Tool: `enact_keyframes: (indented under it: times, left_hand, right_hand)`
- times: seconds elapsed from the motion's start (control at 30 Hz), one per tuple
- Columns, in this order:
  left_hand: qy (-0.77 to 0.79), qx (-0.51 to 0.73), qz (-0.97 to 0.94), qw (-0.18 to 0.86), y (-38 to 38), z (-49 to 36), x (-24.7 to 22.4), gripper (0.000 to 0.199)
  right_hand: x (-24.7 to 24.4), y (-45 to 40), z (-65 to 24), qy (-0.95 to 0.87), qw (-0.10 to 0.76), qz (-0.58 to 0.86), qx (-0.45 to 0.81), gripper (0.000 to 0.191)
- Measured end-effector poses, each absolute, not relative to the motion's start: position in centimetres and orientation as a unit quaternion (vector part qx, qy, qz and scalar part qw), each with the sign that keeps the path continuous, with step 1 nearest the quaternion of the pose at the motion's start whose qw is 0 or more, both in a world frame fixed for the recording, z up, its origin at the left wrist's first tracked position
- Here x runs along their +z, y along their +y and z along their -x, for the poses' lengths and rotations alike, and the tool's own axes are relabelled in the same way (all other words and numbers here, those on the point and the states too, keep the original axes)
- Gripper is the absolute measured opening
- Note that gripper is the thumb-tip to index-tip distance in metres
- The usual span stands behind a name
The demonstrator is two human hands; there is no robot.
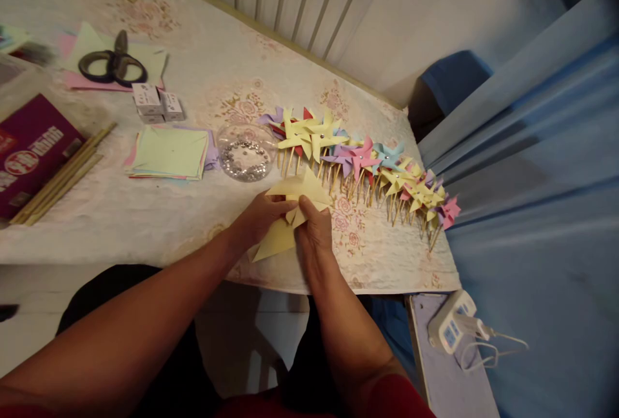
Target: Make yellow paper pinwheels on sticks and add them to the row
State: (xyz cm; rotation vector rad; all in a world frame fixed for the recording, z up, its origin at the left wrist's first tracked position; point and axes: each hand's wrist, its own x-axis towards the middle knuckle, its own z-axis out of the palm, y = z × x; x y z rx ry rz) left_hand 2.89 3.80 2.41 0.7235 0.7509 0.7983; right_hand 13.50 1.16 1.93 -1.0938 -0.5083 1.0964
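Both my hands grip one yellow paper pinwheel (275, 242), its points partly bent in toward the middle. My left hand (264, 215) pinches it from the left, and my right hand (316, 228) presses a thumb near its centre; the fingers underneath are hidden. Just beyond sits a round clear dish (245, 152) of small shiny metal pieces. A stack of coloured paper squares (169, 152), pale green on top, lies left of the dish. To the right, finished-looking paper pinwheels (362, 157) on thin sticks lie in a long row.
Black-handled scissors (113, 69) rest on more paper at the back left, beside small white boxes (155, 102). Wooden sticks (62, 176) lie by a purple box (36, 153). A white power strip (452, 321) with a cable sits beyond the table's right corner, near a blue curtain (546, 224).
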Motion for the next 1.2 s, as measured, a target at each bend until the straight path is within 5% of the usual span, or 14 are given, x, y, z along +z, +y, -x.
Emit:
enact_keyframes:
  times: [0.5,0.77,0.93,1.2]
  left_hand:
    - [0.382,0.393,-0.317,0.774,4.1,-3.0,1.1,0.017]
    - [0.357,0.437,-0.285,0.775,5.0,-2.5,2.1,0.014]
    - [0.354,0.435,-0.305,0.770,5.5,-2.0,2.6,0.012]
    - [0.325,0.442,-0.290,0.784,5.7,-2.1,1.8,0.010]
  right_hand:
    - [1.5,0.9,-13.1,-0.248,0.663,0.525,0.472,0.031]
    - [2.0,-0.2,-15.0,-0.311,0.659,0.624,0.282,0.020]
    - [1.9,-1.4,-14.7,-0.442,0.607,0.637,0.171,0.017]
    - [1.2,-1.4,-14.4,-0.546,0.536,0.610,0.207,0.024]
